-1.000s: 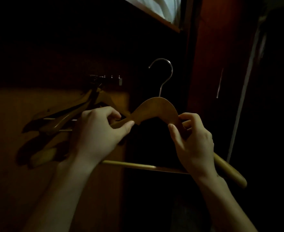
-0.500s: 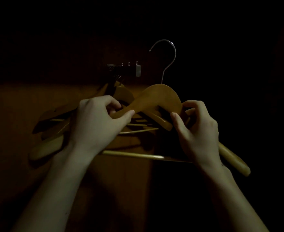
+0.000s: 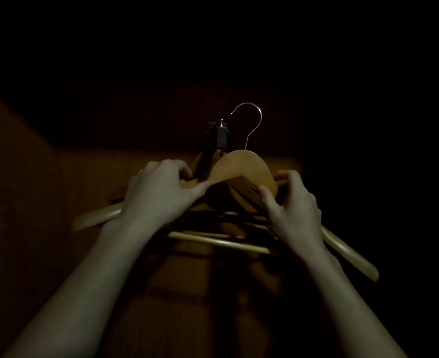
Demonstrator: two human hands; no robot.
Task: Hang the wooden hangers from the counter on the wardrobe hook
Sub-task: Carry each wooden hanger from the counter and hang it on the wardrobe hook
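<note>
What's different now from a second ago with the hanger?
The hanger moved closer to the wardrobe hook. Its metal hook is now right beside it, not yet on. Nothing was let go: the left hand and right hand keep their grip, and the other hangers still hang there.

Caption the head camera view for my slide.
Left hand and right hand hold a wooden hanger, its wire hook beside the wardrobe hook.

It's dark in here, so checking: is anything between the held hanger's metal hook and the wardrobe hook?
Nothing visible. The metal hook sits just right of the wardrobe hook, with open dark space between them. The hangers already hung there lie lower, behind the held wooden hanger.
</note>
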